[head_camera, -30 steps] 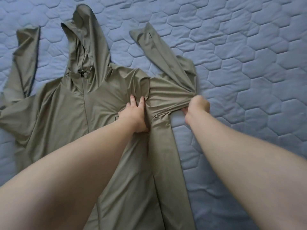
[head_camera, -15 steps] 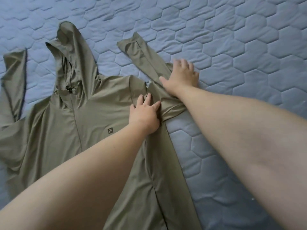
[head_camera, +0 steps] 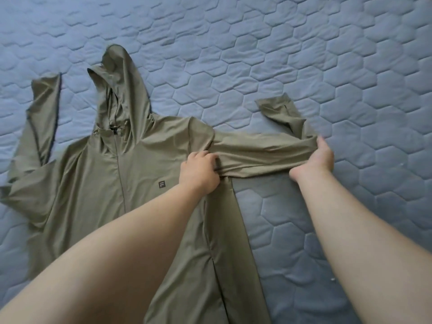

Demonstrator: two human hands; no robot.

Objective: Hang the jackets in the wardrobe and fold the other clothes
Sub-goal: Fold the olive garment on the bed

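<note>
An olive-green hooded zip jacket (head_camera: pixel 98 183) lies front up on the bed, hood pointing away from me. My left hand (head_camera: pixel 198 174) grips the fabric at the armpit of the jacket's right-side sleeve. My right hand (head_camera: pixel 315 160) grips that sleeve (head_camera: pixel 257 155) near its cuff end and holds it stretched out sideways, slightly lifted off the bed. The cuff (head_camera: pixel 280 108) flops past my fingers. The other sleeve (head_camera: pixel 39 122) lies bent upward at the far left. A small dark logo (head_camera: pixel 161 184) shows on the chest.
The jacket lies on a blue-grey quilted bed cover (head_camera: pixel 327 54) with a hexagon pattern, which fills the whole view. Bare cover stretches to the right and beyond the hood. My forearms hide the jacket's lower part.
The right-side sleeve, earlier folded up toward the hood, now stretches straight out to the right. My right hand went from pressing flat on it to gripping it; my left hand's fingers curled onto the armpit.
</note>
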